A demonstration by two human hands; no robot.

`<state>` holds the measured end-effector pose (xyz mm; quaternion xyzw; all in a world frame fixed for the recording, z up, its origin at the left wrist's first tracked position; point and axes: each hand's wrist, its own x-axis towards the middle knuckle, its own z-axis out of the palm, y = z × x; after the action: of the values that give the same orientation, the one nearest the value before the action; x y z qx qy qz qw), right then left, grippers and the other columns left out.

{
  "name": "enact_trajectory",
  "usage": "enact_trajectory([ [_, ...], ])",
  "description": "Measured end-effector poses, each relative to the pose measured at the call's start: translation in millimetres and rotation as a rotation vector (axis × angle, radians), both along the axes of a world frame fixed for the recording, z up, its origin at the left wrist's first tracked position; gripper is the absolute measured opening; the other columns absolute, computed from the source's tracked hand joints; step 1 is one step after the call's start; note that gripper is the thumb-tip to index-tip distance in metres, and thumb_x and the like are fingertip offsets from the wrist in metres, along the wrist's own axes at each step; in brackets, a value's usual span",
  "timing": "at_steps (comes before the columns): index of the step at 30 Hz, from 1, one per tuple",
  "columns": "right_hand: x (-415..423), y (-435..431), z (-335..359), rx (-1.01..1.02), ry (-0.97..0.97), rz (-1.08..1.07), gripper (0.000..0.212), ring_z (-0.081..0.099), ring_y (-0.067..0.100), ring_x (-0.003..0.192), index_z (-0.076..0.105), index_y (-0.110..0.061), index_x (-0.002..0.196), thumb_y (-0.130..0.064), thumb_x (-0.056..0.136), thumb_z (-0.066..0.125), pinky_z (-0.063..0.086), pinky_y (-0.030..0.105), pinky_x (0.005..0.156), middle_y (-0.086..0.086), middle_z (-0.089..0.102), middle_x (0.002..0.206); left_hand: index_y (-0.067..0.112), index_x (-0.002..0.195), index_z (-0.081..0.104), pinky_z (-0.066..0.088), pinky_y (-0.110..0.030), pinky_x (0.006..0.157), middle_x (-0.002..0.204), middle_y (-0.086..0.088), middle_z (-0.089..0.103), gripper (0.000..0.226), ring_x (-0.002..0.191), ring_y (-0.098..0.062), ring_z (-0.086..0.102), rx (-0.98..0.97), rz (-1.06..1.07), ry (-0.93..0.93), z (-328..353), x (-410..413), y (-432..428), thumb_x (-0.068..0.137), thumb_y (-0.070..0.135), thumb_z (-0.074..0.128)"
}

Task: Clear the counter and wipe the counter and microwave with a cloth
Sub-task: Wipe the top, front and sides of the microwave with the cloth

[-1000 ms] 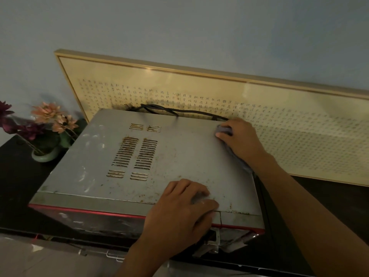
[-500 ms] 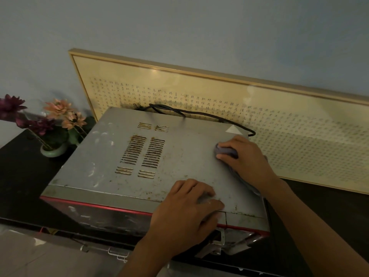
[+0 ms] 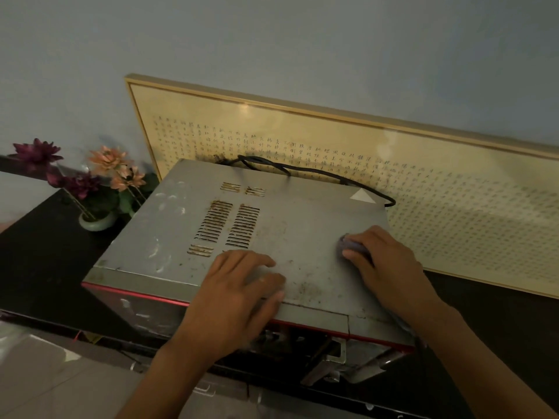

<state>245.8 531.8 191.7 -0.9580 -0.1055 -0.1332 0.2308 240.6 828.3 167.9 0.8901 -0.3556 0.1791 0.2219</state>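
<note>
A grey metal microwave (image 3: 302, 225) with a red front edge stands on the dark counter (image 3: 45, 261). Its stained top has vent slots left of the middle. My right hand (image 3: 390, 264) grips a bunched grey-purple cloth (image 3: 348, 245) and presses it on the right part of the top, near the right edge. My left hand (image 3: 239, 294) lies palm down on the front middle of the top, fingers spread and slightly bent, holding nothing. Most of the cloth is hidden under my right hand.
A black power cord (image 3: 317, 173) loops over the microwave's back edge. A long gold-framed panel of small script (image 3: 453, 189) leans on the wall behind. A small green vase of artificial flowers (image 3: 96, 220) stands on the counter to the left.
My right hand has dragged the cloth from the top's back right corner forward toward me along the right side. My left hand has stayed at the front. The camera view has shifted left.
</note>
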Motion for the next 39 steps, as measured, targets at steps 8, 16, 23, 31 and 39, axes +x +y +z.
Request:
enact_trajectory([
  [8,-52,22,2,-0.229,-0.028,0.386,0.033,0.060,-0.001,0.098,0.057,-0.033,0.123,-0.051,0.102,0.038,0.055,0.024,0.080,-0.013,0.061,0.115,0.025,0.109,0.071,0.044,-0.039,0.098,0.117,0.002,0.062,0.023,0.110,-0.019,0.057,0.017,0.033,0.014,-7,6,1,0.098,0.039,0.058],
  [16,-3,31,1,-0.073,0.047,0.191,0.029,0.053,-0.003,0.091,0.063,-0.023,0.118,-0.043,0.099,0.053,0.047,0.020,0.082,-0.011,0.052,0.110,0.025,0.110,0.071,0.046,-0.037,0.095,0.117,0.002,0.063,0.023,0.110,-0.018,0.056,0.005,0.034,0.043,-5,5,2,0.097,0.039,0.058],
  [23,-8,14,-1,-0.190,0.010,0.440,0.034,0.059,0.001,0.100,0.058,-0.035,0.122,-0.055,0.101,0.040,0.052,0.025,0.087,-0.010,0.062,0.117,0.025,0.112,0.071,0.045,-0.036,0.097,0.119,0.002,0.063,0.024,0.112,-0.018,0.056,0.016,0.039,0.053,-7,6,3,0.099,0.040,0.057],
  [31,8,52,0,-0.193,0.039,0.423,0.032,0.056,0.001,0.093,0.057,-0.030,0.122,-0.048,0.098,0.044,0.051,0.029,0.081,-0.011,0.055,0.113,0.028,0.112,0.070,0.043,-0.035,0.098,0.120,0.004,0.061,0.028,0.114,-0.016,0.054,0.029,0.032,0.089,-5,6,4,0.102,0.043,0.049],
  [39,21,42,-9,-0.123,-0.133,0.399,0.022,0.061,0.002,0.093,0.067,-0.020,0.115,-0.031,0.097,0.060,0.051,0.029,0.078,-0.005,0.065,0.108,0.027,0.115,0.067,0.039,-0.036,0.102,0.121,0.005,0.059,0.031,0.114,-0.014,0.051,0.001,0.021,0.141,-1,5,7,0.104,0.038,0.040],
])
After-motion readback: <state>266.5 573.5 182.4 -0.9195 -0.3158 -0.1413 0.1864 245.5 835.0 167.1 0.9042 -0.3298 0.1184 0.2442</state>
